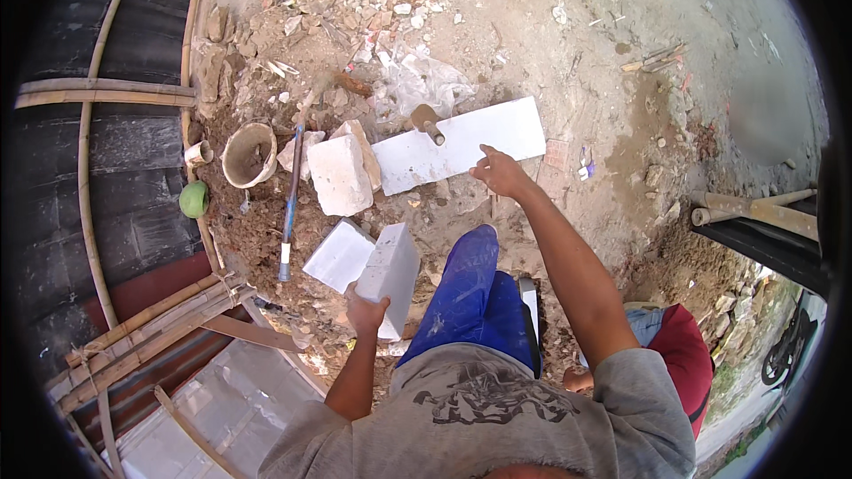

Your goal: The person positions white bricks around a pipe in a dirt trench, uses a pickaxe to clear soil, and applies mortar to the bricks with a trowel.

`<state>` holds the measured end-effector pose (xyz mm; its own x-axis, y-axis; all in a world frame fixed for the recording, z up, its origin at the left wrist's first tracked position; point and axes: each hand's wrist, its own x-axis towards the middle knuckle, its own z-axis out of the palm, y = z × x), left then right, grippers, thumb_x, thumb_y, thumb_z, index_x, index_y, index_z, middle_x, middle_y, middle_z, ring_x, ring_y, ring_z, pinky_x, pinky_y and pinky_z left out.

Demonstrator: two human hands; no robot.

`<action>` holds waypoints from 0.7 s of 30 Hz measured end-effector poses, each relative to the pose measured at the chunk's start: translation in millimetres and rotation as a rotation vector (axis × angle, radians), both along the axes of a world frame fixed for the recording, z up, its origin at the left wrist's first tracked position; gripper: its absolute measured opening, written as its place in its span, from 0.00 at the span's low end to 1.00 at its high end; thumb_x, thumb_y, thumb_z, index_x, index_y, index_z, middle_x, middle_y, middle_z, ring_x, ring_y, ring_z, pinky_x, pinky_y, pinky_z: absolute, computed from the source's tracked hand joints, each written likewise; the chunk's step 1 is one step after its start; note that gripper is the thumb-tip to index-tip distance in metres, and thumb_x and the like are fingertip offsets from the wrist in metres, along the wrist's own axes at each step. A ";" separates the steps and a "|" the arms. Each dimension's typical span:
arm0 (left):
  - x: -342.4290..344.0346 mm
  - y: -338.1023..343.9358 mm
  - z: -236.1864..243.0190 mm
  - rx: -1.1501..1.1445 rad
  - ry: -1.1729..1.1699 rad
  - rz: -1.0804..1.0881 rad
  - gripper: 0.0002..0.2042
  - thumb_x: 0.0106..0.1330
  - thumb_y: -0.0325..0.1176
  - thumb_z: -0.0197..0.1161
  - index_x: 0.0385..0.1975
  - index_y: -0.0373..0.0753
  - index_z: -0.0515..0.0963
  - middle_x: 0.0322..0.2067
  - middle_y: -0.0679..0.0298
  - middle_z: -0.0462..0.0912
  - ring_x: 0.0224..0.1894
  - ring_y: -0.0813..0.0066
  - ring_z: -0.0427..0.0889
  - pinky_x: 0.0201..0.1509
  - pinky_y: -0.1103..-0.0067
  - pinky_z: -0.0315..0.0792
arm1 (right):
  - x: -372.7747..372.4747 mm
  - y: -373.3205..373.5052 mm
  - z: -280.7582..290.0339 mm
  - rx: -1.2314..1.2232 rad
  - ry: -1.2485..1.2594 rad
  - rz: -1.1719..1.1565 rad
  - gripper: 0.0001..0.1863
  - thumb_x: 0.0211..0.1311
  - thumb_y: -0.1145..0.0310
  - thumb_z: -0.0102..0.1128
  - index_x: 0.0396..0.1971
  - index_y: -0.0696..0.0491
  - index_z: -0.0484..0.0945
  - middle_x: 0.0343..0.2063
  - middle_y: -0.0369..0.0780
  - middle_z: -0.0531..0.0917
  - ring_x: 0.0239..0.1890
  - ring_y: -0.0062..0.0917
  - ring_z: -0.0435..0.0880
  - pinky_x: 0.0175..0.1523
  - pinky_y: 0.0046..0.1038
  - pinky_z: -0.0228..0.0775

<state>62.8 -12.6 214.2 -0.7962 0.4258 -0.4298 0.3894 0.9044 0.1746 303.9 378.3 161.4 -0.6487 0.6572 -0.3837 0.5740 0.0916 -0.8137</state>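
Observation:
My left hand (366, 312) is closed on a white building block (390, 270), which stands tilted beside my left knee. Just left of that block lies another flat white piece (340, 255). Over the near edge of a long white board (497, 135) hovers my right hand (500, 174), its index finger stretched out and nothing visible in it. A trowel (426, 121) with a mortar-coloured blade rests on the board, left of my right hand and apart from it. Two rough pale blocks (339, 177) lean together at the board's left end.
A long blue-handled tool (292, 195) lies left of the blocks, near a mortar-crusted bucket (249, 156), a small cup (199, 154) and a green round object (193, 200). Bamboo framing (89, 168) lines the left side. Another person in a red top (683, 359) is close on my right.

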 end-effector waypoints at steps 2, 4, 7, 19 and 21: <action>13.3 22.2 24.6 0.063 0.022 0.076 0.47 0.41 0.39 0.82 0.63 0.37 0.62 0.52 0.46 0.78 0.54 0.47 0.80 0.59 0.61 0.74 | 27.7 18.1 22.5 -0.028 0.040 -0.084 0.30 0.64 0.58 0.63 0.57 0.68 0.75 0.38 0.50 0.89 0.48 0.43 0.86 0.58 0.34 0.73; 29.6 46.2 41.8 0.087 0.002 0.116 0.48 0.41 0.44 0.82 0.63 0.40 0.62 0.53 0.48 0.79 0.55 0.49 0.81 0.58 0.60 0.75 | 56.7 41.0 42.7 -0.242 0.030 -0.078 0.30 0.64 0.59 0.65 0.57 0.68 0.74 0.38 0.49 0.89 0.41 0.38 0.88 0.52 0.32 0.75; 60.3 116.0 68.4 0.089 -0.016 0.190 0.48 0.40 0.45 0.82 0.64 0.40 0.62 0.50 0.49 0.81 0.53 0.51 0.82 0.57 0.61 0.76 | 125.7 105.8 62.6 -0.250 0.020 -0.081 0.29 0.64 0.64 0.66 0.58 0.69 0.73 0.34 0.49 0.88 0.35 0.31 0.87 0.40 0.31 0.78; 136.9 392.7 205.3 -0.258 -0.101 0.106 0.47 0.39 0.49 0.80 0.62 0.40 0.65 0.53 0.53 0.81 0.55 0.54 0.82 0.58 0.63 0.77 | 476.4 277.9 163.1 -0.685 -0.123 -0.818 0.16 0.63 0.66 0.58 0.49 0.54 0.79 0.34 0.37 0.85 0.23 0.28 0.80 0.25 0.34 0.71; 148.6 428.5 219.9 -0.203 -0.082 0.116 0.47 0.39 0.49 0.80 0.62 0.40 0.65 0.54 0.53 0.79 0.56 0.54 0.82 0.59 0.63 0.77 | 519.9 251.0 193.3 -0.813 -0.274 -1.123 0.10 0.75 0.61 0.48 0.38 0.50 0.75 0.30 0.35 0.78 0.19 0.23 0.71 0.23 0.23 0.59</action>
